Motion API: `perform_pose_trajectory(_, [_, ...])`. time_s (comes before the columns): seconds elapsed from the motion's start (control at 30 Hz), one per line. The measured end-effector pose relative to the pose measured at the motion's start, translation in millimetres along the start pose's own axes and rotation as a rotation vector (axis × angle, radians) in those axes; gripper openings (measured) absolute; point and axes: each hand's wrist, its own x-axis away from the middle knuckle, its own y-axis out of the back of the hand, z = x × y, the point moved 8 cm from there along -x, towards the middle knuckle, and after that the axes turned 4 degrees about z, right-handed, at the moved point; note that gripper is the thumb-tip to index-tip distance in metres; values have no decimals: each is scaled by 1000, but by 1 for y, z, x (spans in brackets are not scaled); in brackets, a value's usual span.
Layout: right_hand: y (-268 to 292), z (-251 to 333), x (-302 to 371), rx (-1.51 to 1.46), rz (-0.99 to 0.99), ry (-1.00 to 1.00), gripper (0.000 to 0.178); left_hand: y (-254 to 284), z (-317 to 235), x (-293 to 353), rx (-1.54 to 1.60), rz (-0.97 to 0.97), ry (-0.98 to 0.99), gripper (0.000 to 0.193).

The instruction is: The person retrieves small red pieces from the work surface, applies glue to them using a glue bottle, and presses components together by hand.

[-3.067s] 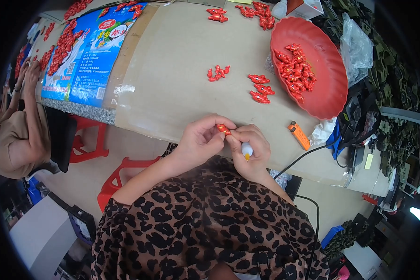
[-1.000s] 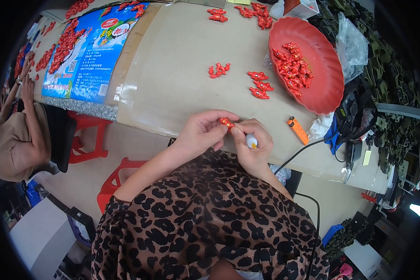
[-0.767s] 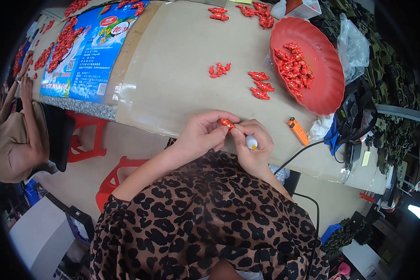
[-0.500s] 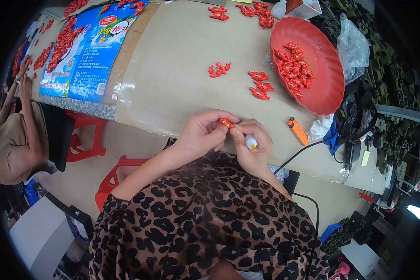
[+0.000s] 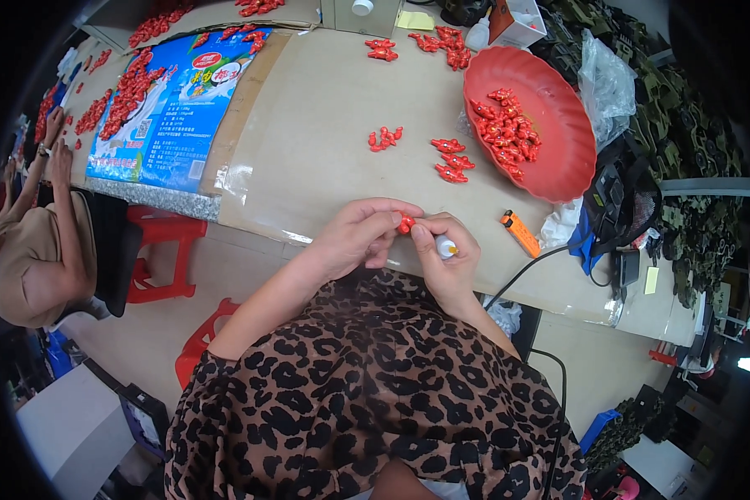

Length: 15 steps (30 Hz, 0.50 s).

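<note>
In front of my body, over the near edge of the table, both hands meet at a small shiny red figure (image 5: 405, 223). My left hand (image 5: 360, 237) pinches it between thumb and fingertips. The thumb and index finger of my right hand (image 5: 452, 260) touch its other side. Tucked in the right hand's curled fingers is a small white bottle with a yellow tip (image 5: 446, 247). Beyond the hands lie a curved group of red pieces (image 5: 385, 139) and a short row of red figures (image 5: 452, 160). Fingers partly cover the held figure.
A red scalloped bowl (image 5: 571, 137) with several red figures stands at the right. Near it are an orange tool (image 5: 520, 233), white tissue (image 5: 562, 225) and a black cable (image 5: 529, 271). A blue printed sheet (image 5: 175, 125) bears red pieces at the left, where another person's arm (image 5: 65, 196) rests.
The held figure has turned: its yellow-marked face showed before, and now a plain red rounded side does. The view has shifted slightly, with more of the table's far side visible.
</note>
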Motion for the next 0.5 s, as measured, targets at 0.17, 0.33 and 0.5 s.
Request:
perform_pose_trajectory(0.17, [0,0,0,7,5,3,4,1,1,-2,-11,10,-12,26])
perform_pose_trajectory(0.33, [0,1,0,9,12,9,4,-1,0,-1,-9,2,-37,25])
perform_pose_trajectory(0.5, [0,-1,1,4,35,-11,5,0,-2,0,-29,7,-83,24])
